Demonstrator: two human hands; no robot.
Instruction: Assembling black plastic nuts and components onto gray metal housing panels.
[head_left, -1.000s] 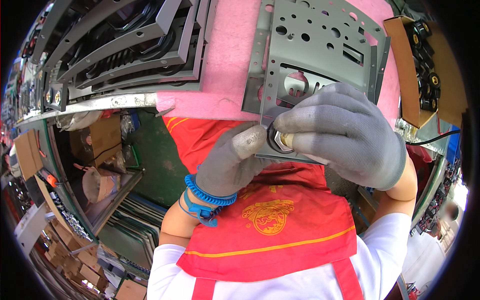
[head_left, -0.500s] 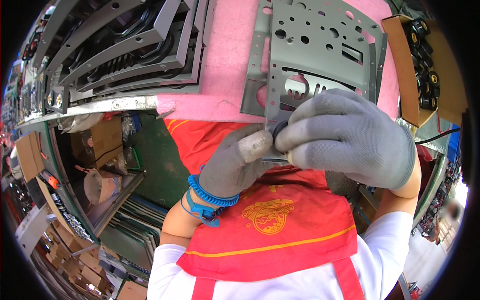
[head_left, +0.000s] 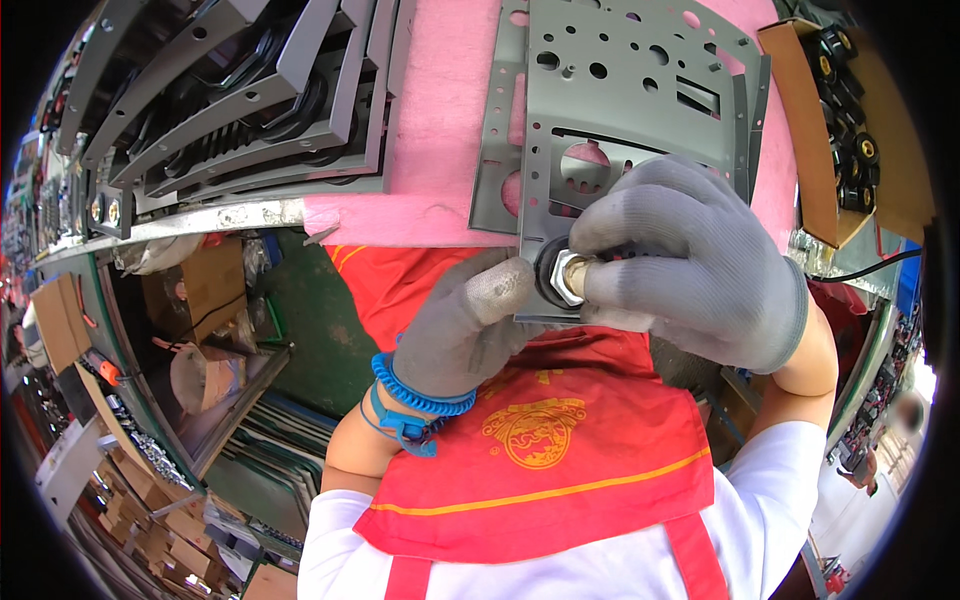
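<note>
2 gray-gloved hands meet over a gray sheet-metal plate full of holes, which lies on the right part of a pink-covered table, its near end jutting past the table's near edge. Close to the plate's near left corner sits a black ring with a silver hex nut on it and a short brass fitting standing up through the nut. The right hand is curled nearly closed, fingertips pinching the fitting. The left hand is half closed beside that corner, its thumb at the plate's left edge; its fingers are hidden, so how firmly it grips cannot be told. The plate looks stiff and fairly heavy for its thinness, perhaps sharp along its edges, and best steadied by the rim near the overhang. The nut and fitting look small, hard and somewhat slippery for knit gloves, best held across the nut's flats. Stacked gray panels fill the table's far left corner; a cardboard box of black round parts stands by its right edge.
</note>
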